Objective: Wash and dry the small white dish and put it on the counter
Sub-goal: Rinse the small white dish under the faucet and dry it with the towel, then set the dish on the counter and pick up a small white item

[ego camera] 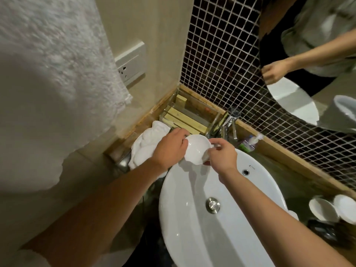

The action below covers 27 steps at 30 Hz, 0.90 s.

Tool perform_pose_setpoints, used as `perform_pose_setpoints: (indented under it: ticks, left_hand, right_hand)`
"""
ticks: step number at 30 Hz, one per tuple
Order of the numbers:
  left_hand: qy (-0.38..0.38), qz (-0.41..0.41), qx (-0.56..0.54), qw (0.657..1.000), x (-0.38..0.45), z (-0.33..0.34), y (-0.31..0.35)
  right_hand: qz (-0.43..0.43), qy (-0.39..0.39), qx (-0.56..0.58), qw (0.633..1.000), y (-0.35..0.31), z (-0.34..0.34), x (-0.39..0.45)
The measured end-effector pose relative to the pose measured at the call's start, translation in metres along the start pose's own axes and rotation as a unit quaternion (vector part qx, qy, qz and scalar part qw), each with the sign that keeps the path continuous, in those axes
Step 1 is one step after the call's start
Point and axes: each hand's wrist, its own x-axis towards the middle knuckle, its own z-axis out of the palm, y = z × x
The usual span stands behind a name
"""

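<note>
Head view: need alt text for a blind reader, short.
Both hands hold a small white dish above the back rim of a white basin: left hand on its left edge, right hand on its right. A white towel lies left of it, the faucet behind, two more white dishes on the counter at right.

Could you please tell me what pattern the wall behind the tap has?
Small dark square mosaic tiles with pale grout, head view.

Counted: three small white ceramic dishes, two white terry towels, one white oval basin, one chrome tap.
</note>
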Motion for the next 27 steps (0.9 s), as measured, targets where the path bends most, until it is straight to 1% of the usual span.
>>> perform_pose_setpoints:
  ticks: [4,6,10,12,15,17,18,20,23,25,27]
  left_hand:
    - [0.017,-0.009,-0.051,0.998,0.007,0.012,0.025]
    - [0.020,0.002,-0.088,0.996,0.010,0.019,0.041]
    - [0.019,0.028,-0.175,0.984,0.011,0.031,0.081]
    - [-0.004,0.061,-0.162,0.985,0.009,0.042,0.099]
    - [-0.074,0.112,-0.122,0.983,0.006,0.062,0.123]
    - [-0.101,0.125,-0.119,0.980,0.007,0.069,0.134]
    - [-0.112,0.135,-0.114,0.978,0.008,0.073,0.140]
    - [-0.143,0.167,-0.098,0.971,0.010,0.081,0.149]
    - [-0.192,0.237,-0.045,0.951,0.009,0.095,0.164]
    - [-0.214,0.282,-0.001,0.935,0.007,0.106,0.175]
    - [-0.231,0.316,0.019,0.920,0.004,0.117,0.185]
  right_hand:
    - [-0.002,0.044,0.010,0.999,0.001,-0.021,-0.010]
    - [0.008,0.076,0.015,0.997,0.004,-0.033,-0.016]
    - [0.071,0.136,0.098,0.983,0.015,-0.061,-0.026]
    - [0.096,0.163,0.145,0.971,0.021,-0.076,-0.030]
    - [0.121,0.182,0.175,0.960,0.033,-0.098,-0.037]
    - [0.135,0.171,0.182,0.959,0.041,-0.108,-0.041]
    - [0.142,0.169,0.171,0.960,0.046,-0.114,-0.044]
    - [0.142,0.191,0.099,0.966,0.056,-0.128,-0.048]
    - [0.098,0.246,-0.034,0.964,0.069,-0.144,-0.056]
    - [0.078,0.271,-0.060,0.958,0.077,-0.151,-0.060]
    - [0.082,0.282,-0.061,0.954,0.084,-0.159,-0.060]
